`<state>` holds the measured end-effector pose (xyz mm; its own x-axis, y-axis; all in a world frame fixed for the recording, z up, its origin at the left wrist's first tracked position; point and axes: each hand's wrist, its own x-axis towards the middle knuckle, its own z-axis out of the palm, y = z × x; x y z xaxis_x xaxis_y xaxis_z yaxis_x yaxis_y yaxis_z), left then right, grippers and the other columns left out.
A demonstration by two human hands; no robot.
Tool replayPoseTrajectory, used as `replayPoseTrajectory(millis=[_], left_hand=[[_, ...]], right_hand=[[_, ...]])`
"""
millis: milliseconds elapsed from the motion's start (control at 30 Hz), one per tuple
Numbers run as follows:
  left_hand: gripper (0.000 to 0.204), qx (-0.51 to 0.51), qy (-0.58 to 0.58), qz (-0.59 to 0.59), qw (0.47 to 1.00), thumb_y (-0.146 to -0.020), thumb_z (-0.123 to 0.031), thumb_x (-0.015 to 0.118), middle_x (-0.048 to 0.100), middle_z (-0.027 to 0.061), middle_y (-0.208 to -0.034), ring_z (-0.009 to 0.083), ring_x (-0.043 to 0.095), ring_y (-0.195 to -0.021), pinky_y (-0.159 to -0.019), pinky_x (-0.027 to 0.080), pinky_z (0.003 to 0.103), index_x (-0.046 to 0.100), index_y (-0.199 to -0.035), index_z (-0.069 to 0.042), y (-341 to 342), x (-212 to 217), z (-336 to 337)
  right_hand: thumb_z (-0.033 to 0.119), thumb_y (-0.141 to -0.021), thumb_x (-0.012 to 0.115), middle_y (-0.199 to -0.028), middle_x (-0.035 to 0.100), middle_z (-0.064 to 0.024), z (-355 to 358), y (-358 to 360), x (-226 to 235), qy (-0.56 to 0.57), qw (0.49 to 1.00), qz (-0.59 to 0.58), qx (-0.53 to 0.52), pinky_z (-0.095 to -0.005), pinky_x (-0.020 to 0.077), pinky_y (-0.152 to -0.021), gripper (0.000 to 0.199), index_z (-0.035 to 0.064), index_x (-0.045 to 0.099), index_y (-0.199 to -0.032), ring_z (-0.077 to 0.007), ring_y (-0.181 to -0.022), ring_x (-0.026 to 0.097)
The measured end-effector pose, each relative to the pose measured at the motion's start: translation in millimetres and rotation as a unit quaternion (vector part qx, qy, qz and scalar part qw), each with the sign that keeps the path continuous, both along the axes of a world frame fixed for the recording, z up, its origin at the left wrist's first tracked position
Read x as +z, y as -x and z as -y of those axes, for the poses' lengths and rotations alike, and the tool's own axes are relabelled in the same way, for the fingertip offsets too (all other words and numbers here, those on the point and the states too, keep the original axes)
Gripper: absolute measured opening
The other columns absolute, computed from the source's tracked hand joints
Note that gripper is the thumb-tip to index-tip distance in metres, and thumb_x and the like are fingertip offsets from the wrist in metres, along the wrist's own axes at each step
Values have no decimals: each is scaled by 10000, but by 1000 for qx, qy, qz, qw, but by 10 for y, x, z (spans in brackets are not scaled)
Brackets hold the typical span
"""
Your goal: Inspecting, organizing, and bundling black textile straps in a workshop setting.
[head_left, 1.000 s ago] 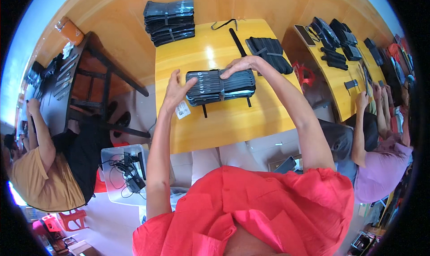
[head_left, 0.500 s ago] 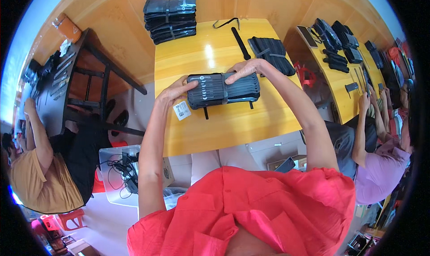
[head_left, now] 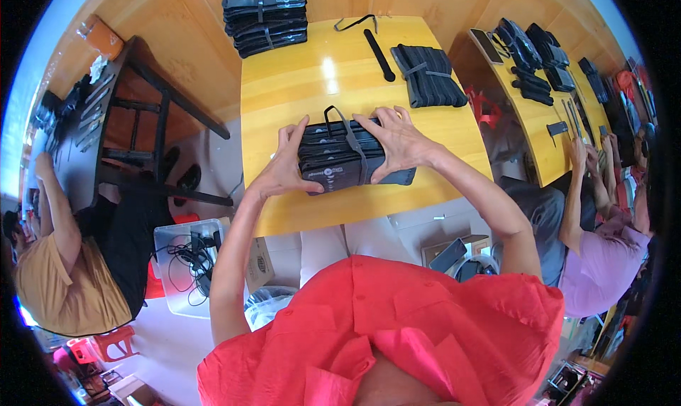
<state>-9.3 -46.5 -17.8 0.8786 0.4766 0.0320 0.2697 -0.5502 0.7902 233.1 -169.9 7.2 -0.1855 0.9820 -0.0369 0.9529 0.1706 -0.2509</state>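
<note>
A bundle of several black flat packaged pieces [head_left: 333, 177] rests near the front edge of the yellow table, with pale print on its near face. A dark grey strap [head_left: 359, 149] runs around it, and a narrow loop stands up at its far side. My left hand [head_left: 287, 163] grips the left end, thumb on the near face and fingers over the far side. My right hand [head_left: 401, 145] grasps the bundle just right of the strap, thumb in front and fingers behind. The bundle's underside is hidden.
On the yellow table [head_left: 284, 76] lie a strapped black bundle [head_left: 434, 79], a black strip [head_left: 378, 55] and a thin loop [head_left: 355, 23]. A tall stack of strapped black packs [head_left: 264, 15] stands far left. Co-workers sit at tables on both sides. A clear bin [head_left: 177, 303] holds cables.
The bundle has come nearer and turned, so its printed face is toward me. My right hand has moved down around it; a strap loop now sticks up. The white tag is out of sight.
</note>
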Motion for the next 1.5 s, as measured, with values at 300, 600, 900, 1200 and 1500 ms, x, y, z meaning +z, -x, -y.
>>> replayPoseTrajectory(millis=[300, 600, 900, 1200, 1500], left_hand=[[1149, 32, -101, 28, 994, -423, -147, 834, 288, 193, -1173, 352, 350, -1119, -986, 323, 367, 194, -1369, -31, 112, 50, 387], [1099, 56, -125, 0, 991, -422, -187, 835, 323, 204, -1202, 386, 356, -1133, -975, 340, 403, 245, -1339, -49, 192, 125, 795], [1257, 16, -268, -165, 949, -336, -479, 839, 304, 241, -1318, 383, 238, -1283, -1011, 164, 594, 241, -1334, -3, -11, 270, 830], [1105, 92, -284, -118, 947, -362, -384, 823, 431, 148, -1125, 295, 382, -1158, -1010, 168, 588, 325, -1263, 18, -320, 127, 1018], [1040, 82, -274, -130, 949, -373, -367, 820, 435, 120, -1106, 285, 398, -1118, -1021, 153, 579, 363, -1237, -13, -332, 111, 991]], right_hand=[[417, -450, 807, -1037, 421, -163, 309, 201, -25, -121, 993, -7, 10, -480, 231, -971, 1087, 49, 293, -1334, -304, -1026, 420], [391, -420, 826, -1074, 421, -172, 634, 304, -23, -120, 992, 33, -3, -529, 214, -980, 1074, 53, 317, -1302, -315, -1042, 425], [392, -408, 829, -1101, 440, -163, 631, 305, -70, -110, 994, 9, 0, -526, 231, -961, 1021, 50, 351, -1243, -325, -1072, 422], [458, -407, 825, -1168, 421, -151, 620, 311, -56, -43, 998, 40, -26, -552, 174, -1010, 1085, 81, 312, -1286, -316, -1134, 396], [511, -622, 699, -1156, 501, -180, 320, 137, 100, -53, 992, -96, -55, -472, 275, -971, 758, 31, 497, -1173, -307, -1084, 471]])
